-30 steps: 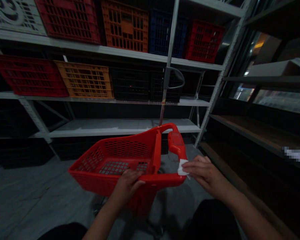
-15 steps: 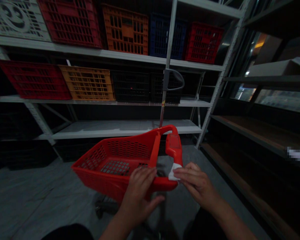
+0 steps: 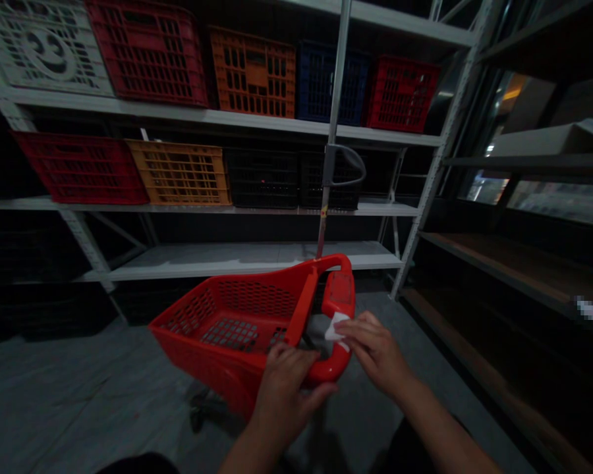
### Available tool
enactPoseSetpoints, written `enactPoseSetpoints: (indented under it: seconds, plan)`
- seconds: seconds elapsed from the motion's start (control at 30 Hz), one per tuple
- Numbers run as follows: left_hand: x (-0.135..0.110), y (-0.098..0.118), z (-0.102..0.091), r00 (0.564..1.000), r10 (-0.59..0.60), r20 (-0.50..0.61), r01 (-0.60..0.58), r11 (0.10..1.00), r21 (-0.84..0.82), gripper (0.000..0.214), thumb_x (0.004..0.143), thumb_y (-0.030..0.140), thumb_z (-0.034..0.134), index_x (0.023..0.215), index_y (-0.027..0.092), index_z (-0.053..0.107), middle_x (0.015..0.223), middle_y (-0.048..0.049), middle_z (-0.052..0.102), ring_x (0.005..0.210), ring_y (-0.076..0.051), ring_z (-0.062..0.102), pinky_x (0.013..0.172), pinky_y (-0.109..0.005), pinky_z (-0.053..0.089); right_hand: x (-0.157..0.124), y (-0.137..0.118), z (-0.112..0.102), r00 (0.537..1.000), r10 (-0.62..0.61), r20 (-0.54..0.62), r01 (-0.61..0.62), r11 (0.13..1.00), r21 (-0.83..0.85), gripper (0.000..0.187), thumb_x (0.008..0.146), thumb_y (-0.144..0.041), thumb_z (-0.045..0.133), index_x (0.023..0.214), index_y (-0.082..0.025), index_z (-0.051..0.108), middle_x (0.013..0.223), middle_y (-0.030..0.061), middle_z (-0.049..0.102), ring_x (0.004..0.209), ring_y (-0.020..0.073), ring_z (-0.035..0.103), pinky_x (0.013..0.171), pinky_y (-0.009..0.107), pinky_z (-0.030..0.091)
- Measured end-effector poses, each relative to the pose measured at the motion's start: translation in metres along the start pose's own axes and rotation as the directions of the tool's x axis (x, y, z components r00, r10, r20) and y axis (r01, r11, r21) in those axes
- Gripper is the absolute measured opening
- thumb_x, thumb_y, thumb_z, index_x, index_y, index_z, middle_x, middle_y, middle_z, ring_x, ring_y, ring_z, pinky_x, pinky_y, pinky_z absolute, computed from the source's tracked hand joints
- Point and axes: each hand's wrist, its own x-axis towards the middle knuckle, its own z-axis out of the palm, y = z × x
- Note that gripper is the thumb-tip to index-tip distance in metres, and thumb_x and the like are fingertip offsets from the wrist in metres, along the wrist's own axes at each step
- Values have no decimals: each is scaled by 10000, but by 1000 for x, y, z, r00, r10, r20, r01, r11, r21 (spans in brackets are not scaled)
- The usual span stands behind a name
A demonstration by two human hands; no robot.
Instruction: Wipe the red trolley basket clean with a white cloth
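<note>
A red plastic shopping basket [image 3: 212,329] on wheels stands on the grey floor in front of me. My left hand [image 3: 285,388] grips its near rim, fingers curled over the edge. My right hand [image 3: 373,352] pinches a small white wipe [image 3: 335,326] and presses it against the basket's red handle [image 3: 340,296] at the right end. The basket's inside looks bare.
White metal shelving [image 3: 237,253] runs across the back with red [image 3: 148,49], orange [image 3: 180,172], blue and black crates on it. A grey pull handle [image 3: 343,164] rises behind the basket. Dark wooden shelves [image 3: 518,266] line the right side. The floor lies open to the left.
The basket has turned so its handle end points toward me. My left hand slid right along the rim, and my right hand moved the wipe left and up the handle.
</note>
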Motion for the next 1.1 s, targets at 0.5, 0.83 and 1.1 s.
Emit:
enactPoseSetpoints:
  seconds: [0.5,0.83,1.1]
  plan:
    - [-8,0,-7,999,-18,40,15,998,58,395,708,470,651,990,216,541,867,-37,676,800,-206,626,810,-394,413,0,-5,8,997,12,-74,-4,994,112,230,868,-166,499,1039,-247,631,981,57,670,874,192,560,748,357,476]
    - [-3,3,-7,1000,-7,-24,8,998,56,371,716,536,600,835,193,528,721,-19,633,682,-191,593,771,-396,396,-6,-13,11,997,-32,-71,38,996,85,260,860,-131,499,1074,-232,608,1008,66,664,876,192,570,750,363,469]
    - [-23,-2,-18,984,8,-176,5,997,76,501,686,699,494,691,198,485,574,14,552,548,-151,539,729,-374,395,4,0,5,986,-165,31,165,986,13,315,865,-122,472,1146,-236,560,1080,63,643,882,196,534,753,370,472]
